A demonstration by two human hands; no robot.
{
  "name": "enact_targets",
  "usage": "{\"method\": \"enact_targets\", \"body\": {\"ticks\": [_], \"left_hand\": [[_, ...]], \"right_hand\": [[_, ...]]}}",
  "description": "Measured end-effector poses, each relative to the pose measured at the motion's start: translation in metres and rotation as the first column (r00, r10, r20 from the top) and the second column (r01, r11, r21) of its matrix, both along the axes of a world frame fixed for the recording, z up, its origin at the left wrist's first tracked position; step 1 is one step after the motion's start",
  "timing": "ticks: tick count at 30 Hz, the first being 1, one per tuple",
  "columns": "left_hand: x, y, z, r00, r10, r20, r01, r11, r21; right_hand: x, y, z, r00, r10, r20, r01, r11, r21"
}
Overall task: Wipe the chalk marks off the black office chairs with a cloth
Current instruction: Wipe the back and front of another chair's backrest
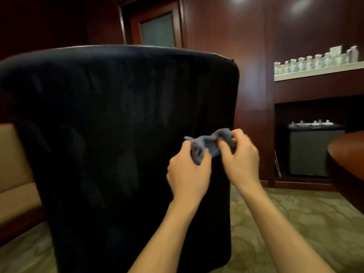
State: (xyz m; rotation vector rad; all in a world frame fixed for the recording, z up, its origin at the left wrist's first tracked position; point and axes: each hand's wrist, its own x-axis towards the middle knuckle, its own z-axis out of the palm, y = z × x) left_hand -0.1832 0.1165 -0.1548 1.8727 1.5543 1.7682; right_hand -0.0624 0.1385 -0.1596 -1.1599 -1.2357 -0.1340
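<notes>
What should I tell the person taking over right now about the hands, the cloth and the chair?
Left hand: grips one end of the grey cloth.
Right hand: pinches the other end; the cloth is bunched between both hands, held in front of the black chair back, near its right edge.
Done: no chalk marks can be made out on the chair back, though the picture is dark and blurred.
Left: check the chair back closely, wipe any marks found, then look at the other chairs, which are out of view.
</notes>
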Motion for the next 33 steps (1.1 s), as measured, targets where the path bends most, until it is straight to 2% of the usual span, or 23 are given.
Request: {"method": "enact_targets", "body": {"ticks": [3,5,8,12,16,23,28,31,33], "left_hand": [[0.04,0.006,0.023,0.995,-0.052,-0.083,0.049,0.998,-0.045],[0.049,0.013,0.022,0.993,-0.053,-0.104,0.044,0.995,-0.086],[0.043,0.021,0.007,0.993,-0.029,-0.112,0.015,0.993,-0.119],[0.03,0.017,-0.007,0.998,-0.047,-0.047,0.042,0.994,-0.101],[0.014,0.003,-0.014,0.998,-0.045,0.034,0.048,0.995,-0.087],[-0.018,-0.033,-0.035,0.947,-0.12,0.298,0.125,0.992,0.002],[-0.057,-0.056,-0.055,0.887,-0.019,0.462,-0.01,0.998,0.06],[-0.084,-0.064,-0.072,0.863,0.124,0.49,-0.158,0.987,0.028],[-0.1,-0.068,-0.083,0.828,0.226,0.514,-0.255,0.967,-0.015]], "right_hand": [[0.036,0.025,-0.001,0.985,0.048,-0.164,-0.053,0.998,-0.027],[0.04,0.038,-0.016,0.975,0.104,-0.198,-0.118,0.991,-0.062],[0.032,0.043,-0.038,0.938,0.22,-0.269,-0.235,0.972,-0.026],[0.031,0.036,-0.036,0.915,0.293,-0.279,-0.305,0.952,0.0],[0.025,0.022,-0.036,0.924,0.31,-0.225,-0.324,0.945,-0.028],[-0.028,-0.021,-0.049,0.88,0.397,-0.261,-0.39,0.917,0.081],[-0.081,-0.049,-0.059,0.804,0.549,-0.228,-0.542,0.835,0.099],[-0.112,-0.059,-0.083,0.782,0.593,-0.19,-0.601,0.799,0.02],[-0.134,-0.062,-0.1,0.741,0.632,-0.227,-0.656,0.753,-0.044]]}}
